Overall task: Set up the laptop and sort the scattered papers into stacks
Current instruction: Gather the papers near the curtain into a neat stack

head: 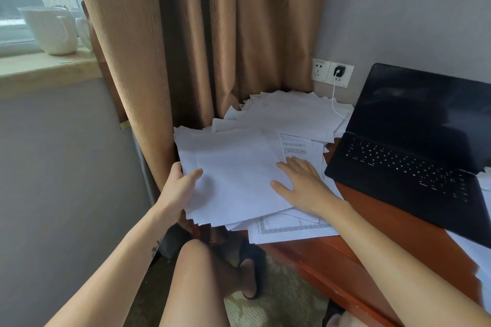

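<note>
Gripping paper stack (233, 175) edge, left hand (180, 186) thumb on top | right hand (300, 183) flat, fingers spread | open laptop (414, 146) right of fingers | curtain (138, 61) against left knuckles | loose papers (292, 111) beyond fingertips

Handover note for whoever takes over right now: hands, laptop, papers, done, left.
Left hand holds the left edge of the top sheaf, thumb on top. Right hand lies flat on the same sheaf, fingers straight.
Laptop stands open on the desk, right of the papers, screen dark. Charger is in the wall socket; where its cable ends is hidden.
Done: laptop opened.
Left: papers behind and under the sheaf lie scattered; no tidy stacks in view.
</note>
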